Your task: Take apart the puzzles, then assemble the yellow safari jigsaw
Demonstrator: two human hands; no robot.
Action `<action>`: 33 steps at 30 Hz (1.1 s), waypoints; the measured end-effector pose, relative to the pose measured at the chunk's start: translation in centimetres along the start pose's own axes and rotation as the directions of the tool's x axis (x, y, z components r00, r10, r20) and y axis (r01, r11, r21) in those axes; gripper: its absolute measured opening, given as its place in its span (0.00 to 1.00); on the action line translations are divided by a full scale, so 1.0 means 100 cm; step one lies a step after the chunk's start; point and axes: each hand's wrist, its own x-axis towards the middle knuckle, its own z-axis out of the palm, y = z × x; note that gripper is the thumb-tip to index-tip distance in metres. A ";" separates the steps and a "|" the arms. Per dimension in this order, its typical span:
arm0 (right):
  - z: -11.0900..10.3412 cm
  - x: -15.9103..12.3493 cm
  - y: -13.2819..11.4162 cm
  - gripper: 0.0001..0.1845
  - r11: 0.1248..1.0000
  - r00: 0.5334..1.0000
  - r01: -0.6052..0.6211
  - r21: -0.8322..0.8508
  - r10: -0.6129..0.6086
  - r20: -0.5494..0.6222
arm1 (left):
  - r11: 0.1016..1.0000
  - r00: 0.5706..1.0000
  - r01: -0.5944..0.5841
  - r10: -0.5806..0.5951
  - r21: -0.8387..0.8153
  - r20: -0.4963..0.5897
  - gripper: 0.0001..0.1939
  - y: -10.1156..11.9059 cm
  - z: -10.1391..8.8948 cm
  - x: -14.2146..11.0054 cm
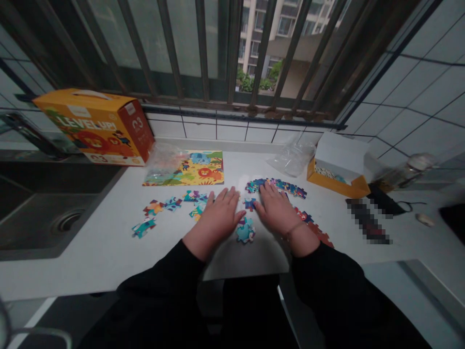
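Note:
My left hand (219, 214) lies palm down on the counter, its fingers stretched forward beside a group of loose puzzle pieces (196, 211). Flat too is my right hand (275, 209), with its fingertips at a curved strip of joined puzzle pieces (293, 188). Its thumb rests at the edge of a small blue puzzle piece (249, 204) between the hands. A teal puzzle piece cluster (246, 231) lies nearer to me. Beyond my right wrist, a red-brown joined puzzle section (319, 234) is partly hidden by the hand and arm.
A sink (39, 213) borders the counter at left, with an orange puzzle box (98, 128) behind it. Farther back lie a picture sheet (203, 169) and clear plastic bags (294, 157). An open yellow-white box (337, 169) stands right, near a blurred-out dark object (368, 220).

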 end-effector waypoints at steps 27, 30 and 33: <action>0.016 0.078 0.032 0.35 0.987 0.986 -0.158 0.025 0.156 0.063 | 0.993 0.992 -0.118 0.117 -0.017 -0.049 0.19 -0.008 0.012 0.071; 0.017 0.082 0.037 0.37 0.965 0.964 -0.262 0.030 0.260 0.057 | 0.975 0.978 -0.210 0.208 -0.069 -0.032 0.21 -0.001 0.014 0.071; 0.012 0.079 0.046 0.34 0.948 0.946 -0.312 0.069 0.316 -0.067 | 0.953 0.961 -0.275 0.278 -0.127 0.003 0.24 0.002 0.021 0.072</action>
